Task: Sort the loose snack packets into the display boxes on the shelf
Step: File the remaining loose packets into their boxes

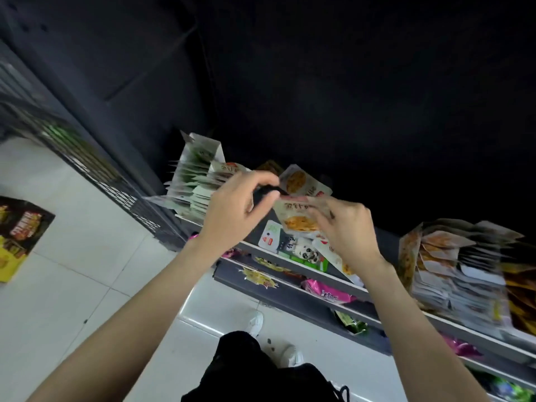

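While both hands work at the middle of the frame, the packet sits right between them, over the loose pile on the shelf; the right hand pinches its right edge, fingers curled round it, and the left hand reaches toward its upper left corner with thumb and forefinger curled in a near pinch, though blur hides whether they touch the packet or grip anything; a second packet stands tilted just above and behind. The held packet lies with its long axis running from upper left to lower right of the frame, printed face toward the camera. Two boxes flank the hands: the left box, at centre left, holds pale green-marked packets on edge; the right box, at the right edge, holds orange-printed ones that look to match the held packet. By that match I judge the packet belongs rightward, and the right hand, which has the grip, is the nearer to that box; it would need turning on edge to slot in.
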The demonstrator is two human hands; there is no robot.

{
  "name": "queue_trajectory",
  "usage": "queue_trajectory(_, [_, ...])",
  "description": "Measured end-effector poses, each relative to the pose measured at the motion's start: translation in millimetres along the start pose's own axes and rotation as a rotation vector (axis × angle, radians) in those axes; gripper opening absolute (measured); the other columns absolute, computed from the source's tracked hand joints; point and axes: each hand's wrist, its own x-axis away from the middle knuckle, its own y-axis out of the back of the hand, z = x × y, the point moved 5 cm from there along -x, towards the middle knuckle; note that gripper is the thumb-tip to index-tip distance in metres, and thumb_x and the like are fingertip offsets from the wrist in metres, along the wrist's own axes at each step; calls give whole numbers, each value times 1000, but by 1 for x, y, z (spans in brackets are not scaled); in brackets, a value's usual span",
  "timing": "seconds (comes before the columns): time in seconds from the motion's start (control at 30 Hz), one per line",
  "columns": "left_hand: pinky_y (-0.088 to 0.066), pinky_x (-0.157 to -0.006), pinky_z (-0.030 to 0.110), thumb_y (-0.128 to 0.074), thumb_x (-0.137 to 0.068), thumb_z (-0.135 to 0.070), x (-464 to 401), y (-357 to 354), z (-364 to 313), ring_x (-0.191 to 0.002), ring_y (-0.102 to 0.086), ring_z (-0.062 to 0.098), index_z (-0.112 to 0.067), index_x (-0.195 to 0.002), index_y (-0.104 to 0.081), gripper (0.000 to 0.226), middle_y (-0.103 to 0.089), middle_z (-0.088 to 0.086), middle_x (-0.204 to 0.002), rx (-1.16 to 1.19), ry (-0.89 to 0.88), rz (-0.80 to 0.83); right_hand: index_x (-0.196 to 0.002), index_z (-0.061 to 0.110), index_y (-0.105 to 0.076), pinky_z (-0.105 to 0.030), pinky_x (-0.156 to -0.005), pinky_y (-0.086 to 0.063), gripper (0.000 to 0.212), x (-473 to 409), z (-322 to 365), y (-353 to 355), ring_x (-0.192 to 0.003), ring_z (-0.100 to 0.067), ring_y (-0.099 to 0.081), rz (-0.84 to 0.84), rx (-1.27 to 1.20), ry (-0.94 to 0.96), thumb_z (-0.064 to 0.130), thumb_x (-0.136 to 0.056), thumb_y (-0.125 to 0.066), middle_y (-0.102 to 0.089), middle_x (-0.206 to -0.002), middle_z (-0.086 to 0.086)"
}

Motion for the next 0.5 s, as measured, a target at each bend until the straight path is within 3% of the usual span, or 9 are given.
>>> queue_trajectory(0.07, [-46, -94, 28, -55, -92, -28, -8, 15, 45, -109, -57, 12, -13, -120, -58, 32, -63, -1, -117, -127, 162, 44, -98, 8, -69, -30, -44, -42, 16, -10, -3, -2, -41, -15, -46, -84, -121, -201, 21, -89, -65, -54, -50, -4])
queue_trajectory(0.13, [-32, -108, 31, -59, -90, -32, -13, 11, 90, -128, -44, 18, -15, -136, -45, 51, -50, 2, -138, -288, 248, 256, -97, 11, -65, -35, -47, -45, 16, -18, -1, -11, -47, -19, -54, -140, -350, -396, 25, -93, -59, -62, -60, -13])
queue_trajectory(0.23, [-11, -117, 37, -53, -89, -47, -9, -10, 136, -142, -23, 20, -18, -147, -28, 70, -30, 2, -153, -428, 269, 600, -88, 24, -64, -31, -69, -57, 9, -37, 13, -27, -81, -21, -68, -254, -624, -526, 20, -94, -58, -70, -87, -8])
queue_trajectory(0.3, [-18, -115, 40, -43, -88, -57, -5, -15, 146, -132, -40, 21, -20, -138, -44, 62, -48, 3, -141, -439, 234, 633, -87, 28, -64, -21, -69, -55, 18, -55, 25, -41, -92, -15, -67, -273, -746, -515, 13, -94, -58, -68, -103, -8])
queue_trajectory(0.37, [-39, -102, 38, -34, -84, -60, -1, -10, 144, -104, -62, 24, -20, -114, -65, 58, -68, 3, -111, -465, 125, 506, -92, 17, -68, -15, -66, -53, 12, -75, 31, -64, -92, -9, -65, -232, -779, -517, 8, -92, -59, -65, -109, -10])
queue_trajectory(0.43, [-47, -89, 33, -36, -84, -60, 7, -8, 147, -87, -67, 21, -22, -101, -70, 54, -71, -2, -95, -469, 46, 421, -90, 14, -70, -31, -74, -57, 9, -91, 31, -91, -91, -14, -67, -161, -716, -498, 13, -91, -61, -67, -107, -9])
queue_trajectory(0.5, [-47, -87, 32, -40, -84, -60, 14, -7, 150, -86, -66, 18, -22, -100, -70, 51, -71, -4, -95, -450, 36, 412, -88, 14, -69, -43, -75, -56, 10, -101, 31, -117, -80, -15, -68, -75, -599, -437, 19, -91, -60, -70, -92, -4])
